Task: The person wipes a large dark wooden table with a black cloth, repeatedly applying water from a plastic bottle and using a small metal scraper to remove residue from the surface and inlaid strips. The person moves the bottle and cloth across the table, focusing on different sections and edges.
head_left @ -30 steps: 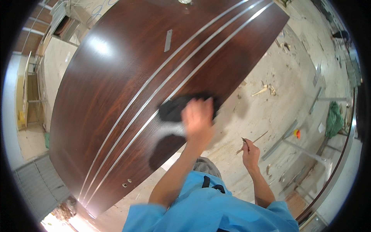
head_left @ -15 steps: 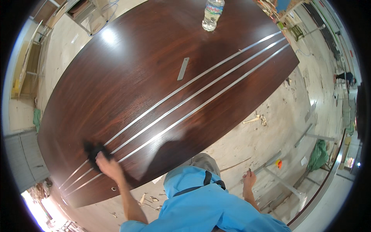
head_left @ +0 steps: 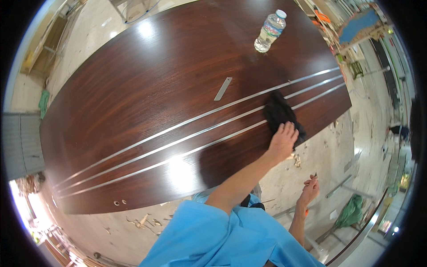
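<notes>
A large dark-brown wooden tabletop (head_left: 133, 89) with curved sides fills the middle of the view. Three silver strips (head_left: 242, 99) run lengthwise across it. My left hand (head_left: 283, 141) reaches over to the right part of the top, its fingers on a bunched black cloth (head_left: 278, 111) that covers part of the strips. Off the table's near edge, my right hand (head_left: 308, 191) is raised with its fingers pinched round a small dark piece, too small to name. A flat metal plate (head_left: 223, 88) like a short ruler lies beyond the strips.
A clear water bottle (head_left: 271, 31) with a white cap stands on the far right of the top. Wood scraps (head_left: 144, 220) litter the floor, and a green bag or cloth (head_left: 351, 210) lies at the right. Another person (head_left: 399, 130) is at the far right edge.
My left hand has swept the black cloth from the strips' left end to near their right end. My right hand has risen slightly, and the view has shifted.
</notes>
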`<state>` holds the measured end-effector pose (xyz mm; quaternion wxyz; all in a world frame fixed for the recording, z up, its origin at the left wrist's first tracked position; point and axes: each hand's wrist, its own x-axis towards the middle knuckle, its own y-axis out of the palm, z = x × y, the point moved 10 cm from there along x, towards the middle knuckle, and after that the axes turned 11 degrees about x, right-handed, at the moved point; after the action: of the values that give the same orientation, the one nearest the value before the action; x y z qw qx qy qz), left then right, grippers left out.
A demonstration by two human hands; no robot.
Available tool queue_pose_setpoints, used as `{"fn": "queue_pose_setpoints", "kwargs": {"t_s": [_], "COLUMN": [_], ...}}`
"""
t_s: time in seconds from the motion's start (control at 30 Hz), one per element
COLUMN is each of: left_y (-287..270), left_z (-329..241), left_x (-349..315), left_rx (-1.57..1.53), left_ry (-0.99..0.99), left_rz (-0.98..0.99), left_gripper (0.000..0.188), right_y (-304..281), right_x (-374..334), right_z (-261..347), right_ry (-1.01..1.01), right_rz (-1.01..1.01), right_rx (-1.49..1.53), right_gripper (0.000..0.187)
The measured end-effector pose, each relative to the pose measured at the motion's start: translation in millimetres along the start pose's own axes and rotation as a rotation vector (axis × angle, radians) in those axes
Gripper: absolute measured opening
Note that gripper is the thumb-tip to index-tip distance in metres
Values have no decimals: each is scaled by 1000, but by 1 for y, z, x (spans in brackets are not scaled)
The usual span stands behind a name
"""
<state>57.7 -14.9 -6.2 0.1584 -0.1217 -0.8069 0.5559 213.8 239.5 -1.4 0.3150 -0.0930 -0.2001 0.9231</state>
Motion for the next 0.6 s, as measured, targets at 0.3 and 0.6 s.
{"fn": "queue_pose_setpoints", "kwargs": {"t_s": [0.3, 0.6], "left_y": [-61, -38], "left_z": [131, 25], "left_x": [-229, -106], "left_rx": [237, -1001], "left_ry": [-960, -1079], "left_rz": [-380, -595], "left_gripper": [58, 76], "right_y": [165, 296], "right_x": [110, -3], "right_z": [81, 132], "right_ry": [-147, 49], "right_rz": [637, 1715], "right_rx": [44, 204], "right_gripper": [25, 30]}}
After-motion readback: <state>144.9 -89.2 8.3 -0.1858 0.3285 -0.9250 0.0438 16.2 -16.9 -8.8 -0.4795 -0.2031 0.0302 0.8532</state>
